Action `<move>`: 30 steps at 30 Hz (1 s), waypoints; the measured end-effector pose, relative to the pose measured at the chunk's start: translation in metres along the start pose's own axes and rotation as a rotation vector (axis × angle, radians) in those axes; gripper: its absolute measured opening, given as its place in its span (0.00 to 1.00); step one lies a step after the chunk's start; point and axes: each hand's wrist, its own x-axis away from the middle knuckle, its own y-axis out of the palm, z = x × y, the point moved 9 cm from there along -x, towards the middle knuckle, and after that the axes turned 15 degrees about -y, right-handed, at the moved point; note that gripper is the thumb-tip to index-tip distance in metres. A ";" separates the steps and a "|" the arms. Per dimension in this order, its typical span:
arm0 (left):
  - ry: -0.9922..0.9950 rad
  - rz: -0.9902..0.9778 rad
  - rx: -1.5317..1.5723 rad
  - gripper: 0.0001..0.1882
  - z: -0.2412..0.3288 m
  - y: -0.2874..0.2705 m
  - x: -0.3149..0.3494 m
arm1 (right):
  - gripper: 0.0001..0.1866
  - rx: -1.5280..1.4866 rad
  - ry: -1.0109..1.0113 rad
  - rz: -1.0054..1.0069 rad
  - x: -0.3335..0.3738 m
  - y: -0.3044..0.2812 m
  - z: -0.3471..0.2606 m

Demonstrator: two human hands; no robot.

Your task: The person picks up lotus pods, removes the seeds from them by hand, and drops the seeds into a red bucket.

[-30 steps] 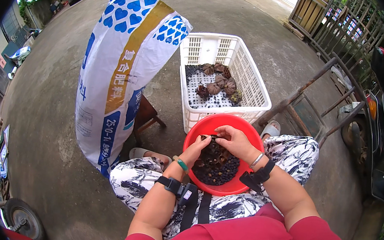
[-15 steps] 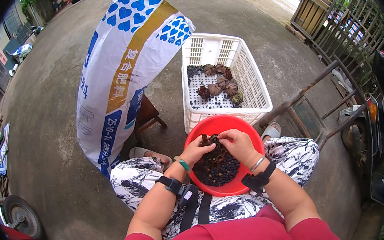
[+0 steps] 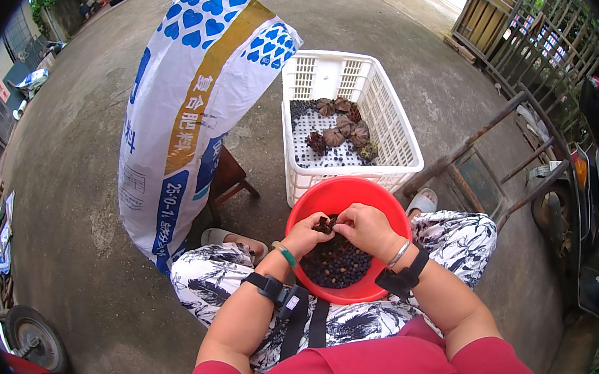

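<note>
While the left hand [image 3: 303, 236] grips a brown pod [image 3: 324, 224] over the red bowl [image 3: 351, 190], the right hand [image 3: 368, 229] seemingly pinches its edge, picking; the next pull needs steadiness.

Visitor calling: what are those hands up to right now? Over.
Left hand holds dark dried lotus pod over red basin; right hand at its edge. Dark seeds below. No obstruction visible.

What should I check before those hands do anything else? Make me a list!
1. Left hand holding the brown pod: ok.
2. Right hand close to that pod: ok.
3. Right hand pinching a seed: cannot tell, too small to see.
4. Red bowl below both hands: ok.
5. All dark seeds in the bowl: not ok, some lie in the white basket.
</note>
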 end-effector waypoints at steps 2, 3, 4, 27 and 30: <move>0.009 -0.039 0.024 0.10 0.003 0.003 -0.001 | 0.09 -0.055 -0.006 0.005 0.000 0.000 0.010; 0.000 -0.068 0.046 0.10 0.003 0.005 -0.001 | 0.10 -0.245 0.056 -0.004 0.002 0.006 0.026; -0.011 -0.095 0.068 0.10 0.006 0.009 0.000 | 0.10 -0.436 0.118 -0.013 0.006 0.012 0.035; -0.176 -0.144 0.096 0.16 0.021 0.019 0.012 | 0.08 -0.594 0.399 0.124 0.017 0.001 0.079; -0.203 -0.120 0.123 0.15 0.026 0.028 0.015 | 0.20 -0.244 0.311 0.149 0.027 -0.019 0.081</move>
